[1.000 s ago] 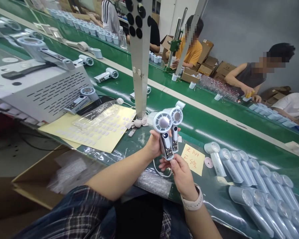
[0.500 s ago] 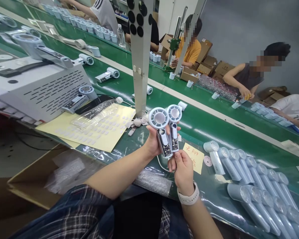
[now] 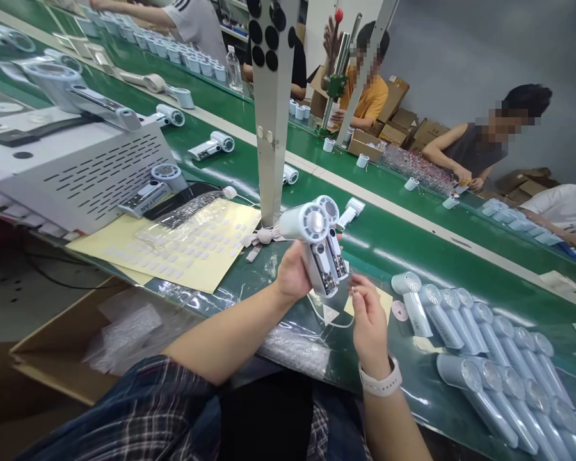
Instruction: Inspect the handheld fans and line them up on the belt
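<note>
Two light-blue handheld fans are together in my left hand [image 3: 294, 272], its fingers wrapped round their handles. The nearer fan [image 3: 304, 224] and the farther fan [image 3: 327, 208] lean side by side, heads up. Their handles show dark circuit boards, with no cover over them. Just right of the handles, apart from them, is my right hand [image 3: 370, 320], thumb and fingers closed on the end of a thin white cable [image 3: 338, 325]. The cable loops below the fans. The fingertips partly hide its plug. A handwritten yellow note [image 3: 383, 304] lies partly behind this hand.
Rows of light-blue fans [image 3: 461, 320] lie at right. A yellow sheet of white stickers [image 3: 206, 250] lies left, by a white vented box [image 3: 120, 166]. A metal post [image 3: 271, 128] rises ahead. Open fans rest on the green conveyor belt [image 3: 403, 224]. Several co-workers sit across.
My right hand has moved right, away from the fan handles, with the cable end. The two fans have tilted and turned in my left hand. Across the belt, a co-worker's hand has risen beside the press.
</note>
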`<state>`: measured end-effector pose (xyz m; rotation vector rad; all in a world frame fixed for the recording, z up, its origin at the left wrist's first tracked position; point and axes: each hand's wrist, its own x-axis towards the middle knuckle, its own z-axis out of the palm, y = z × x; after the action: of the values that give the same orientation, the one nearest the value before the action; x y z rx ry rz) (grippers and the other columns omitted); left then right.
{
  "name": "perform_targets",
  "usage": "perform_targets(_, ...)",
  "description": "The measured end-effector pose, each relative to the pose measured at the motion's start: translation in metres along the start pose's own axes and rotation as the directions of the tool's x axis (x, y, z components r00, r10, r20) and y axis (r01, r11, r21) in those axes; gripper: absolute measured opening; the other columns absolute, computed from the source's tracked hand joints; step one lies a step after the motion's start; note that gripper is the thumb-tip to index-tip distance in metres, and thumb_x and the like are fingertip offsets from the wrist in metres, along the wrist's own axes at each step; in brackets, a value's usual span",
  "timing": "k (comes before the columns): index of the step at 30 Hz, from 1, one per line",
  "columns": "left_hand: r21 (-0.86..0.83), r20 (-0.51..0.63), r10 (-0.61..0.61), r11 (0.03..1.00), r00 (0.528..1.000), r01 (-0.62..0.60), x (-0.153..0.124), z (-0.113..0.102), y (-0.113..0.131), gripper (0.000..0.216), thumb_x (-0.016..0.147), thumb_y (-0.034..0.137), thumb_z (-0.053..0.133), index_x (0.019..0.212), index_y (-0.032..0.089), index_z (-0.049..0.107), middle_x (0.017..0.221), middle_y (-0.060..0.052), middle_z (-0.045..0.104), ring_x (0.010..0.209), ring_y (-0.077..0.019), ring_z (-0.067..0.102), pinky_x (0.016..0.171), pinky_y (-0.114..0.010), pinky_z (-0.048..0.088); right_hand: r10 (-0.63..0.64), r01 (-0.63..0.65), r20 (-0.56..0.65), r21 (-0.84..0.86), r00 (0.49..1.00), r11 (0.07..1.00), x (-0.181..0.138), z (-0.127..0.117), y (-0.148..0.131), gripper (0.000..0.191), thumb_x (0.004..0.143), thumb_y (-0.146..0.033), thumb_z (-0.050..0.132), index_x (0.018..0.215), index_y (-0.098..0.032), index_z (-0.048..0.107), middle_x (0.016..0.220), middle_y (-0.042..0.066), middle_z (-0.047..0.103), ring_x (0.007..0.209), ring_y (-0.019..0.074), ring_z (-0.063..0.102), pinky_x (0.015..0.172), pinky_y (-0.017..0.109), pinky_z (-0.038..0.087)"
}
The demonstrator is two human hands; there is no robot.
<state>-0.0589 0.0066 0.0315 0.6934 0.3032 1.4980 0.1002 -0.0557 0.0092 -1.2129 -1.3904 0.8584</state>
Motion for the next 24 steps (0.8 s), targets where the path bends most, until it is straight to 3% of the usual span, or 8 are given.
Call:
perform_targets(2,0.121,0.081,-0.089,0.99,0.993,0.079,-0.003,-0.002,-0.001,0.059,0.065,0.066,0.079,0.096,0.017,0.069,0.099,-0.011,0.073,0.107,-0.0342,0.066,0.089,-0.044,0.054,0.031,-0.031,-0.026,0.029,0.999,0.999,0.008,-0.006,0.001,0.033,0.094,-0.046,0.061,0.118,-0.024,0.065,0.143,0.011,0.058,0.136,0.0267,0.049,0.117,0.05,0.035)
perform_targets(3,0.21,0.147,-0.129,0.973,0.981,0.096,-0.005,-0.003,-0.002,0.058,0.063,0.062,0.082,0.098,0.017,0.071,0.1,-0.011,0.073,0.109,-0.0347,0.065,0.092,-0.045,0.052,0.055,-0.056,0.029,0.067,0.998,0.996,0.012,-0.01,0.001,0.04,0.093,-0.046,0.064,0.126,-0.024,0.062,0.143,0.01,0.059,0.136,0.0269,0.05,0.117,0.05,0.036)
perform_targets(5,0.382,0.27,-0.181,0.922,0.946,0.068,-0.006,-0.006,-0.006,0.056,0.061,0.058,0.087,0.096,0.017,0.074,0.102,-0.012,0.072,0.115,-0.0356,0.062,0.098,-0.045,0.048,0.107,-0.132,0.179,0.132,0.978,0.983,0.02,-0.02,0.0,0.045,0.088,-0.042,0.072,0.127,-0.023,0.063,0.133,0.01,0.066,0.126,0.0279,0.059,0.111,0.049,0.043)
perform_targets(7,0.467,0.286,-0.227,0.881,0.931,0.071,-0.004,-0.01,-0.01,0.051,0.066,0.061,0.083,0.091,0.017,0.075,0.102,-0.012,0.072,0.114,-0.0332,0.062,0.099,-0.044,0.047,0.138,-0.181,0.234,0.172,0.962,0.968,0.027,-0.032,-0.001,0.045,0.081,-0.037,0.08,0.121,-0.022,0.066,0.12,0.009,0.072,0.111,0.0271,0.067,0.1,0.046,0.052)
perform_targets(11,0.331,0.061,-0.379,0.88,0.923,0.34,0.004,-0.015,-0.016,0.053,0.083,0.067,0.065,0.095,0.015,0.068,0.088,-0.008,0.069,0.083,-0.0202,0.065,0.078,-0.034,0.053,0.146,-0.192,0.159,0.331,0.977,0.924,0.038,-0.046,0.005,0.053,0.075,-0.04,0.084,0.12,-0.025,0.06,0.108,0.005,0.072,0.089,0.0223,0.07,0.083,0.04,0.058)
perform_targets(14,0.156,0.089,-0.493,0.865,0.865,0.477,0.004,-0.014,-0.016,0.045,0.085,0.058,0.067,0.102,0.016,0.062,0.087,-0.006,0.066,0.075,-0.0168,0.063,0.071,-0.033,0.055,0.185,-0.221,0.125,0.44,0.975,0.87,0.04,-0.042,0.012,0.045,0.076,-0.043,0.081,0.112,-0.026,0.059,0.095,0.001,0.069,0.08,0.0186,0.067,0.075,0.035,0.057)
perform_targets(19,0.191,0.176,-0.458,0.884,0.871,0.426,-0.004,-0.008,-0.019,0.047,0.073,0.018,0.082,0.11,0.02,0.053,0.091,0.0,0.062,0.077,-0.0136,0.063,0.069,-0.028,0.055,0.227,-0.26,0.127,0.502,0.965,0.825,0.032,-0.036,0.02,0.037,0.076,-0.037,0.081,0.104,-0.025,0.059,0.096,-0.001,0.067,0.08,0.0161,0.066,0.075,0.033,0.055)
perform_targets(24,0.279,0.211,-0.439,0.883,0.874,0.377,-0.006,-0.01,-0.024,0.046,0.077,0.023,0.079,0.112,0.02,0.051,0.091,0.0,0.061,0.075,-0.0141,0.065,0.067,-0.029,0.054,0.243,-0.313,0.201,0.524,0.949,0.792,0.026,-0.039,0.018,0.04,0.079,-0.036,0.08,0.11,-0.028,0.056,0.098,-0.001,0.067,0.079,0.0161,0.066,0.073,0.033,0.055)
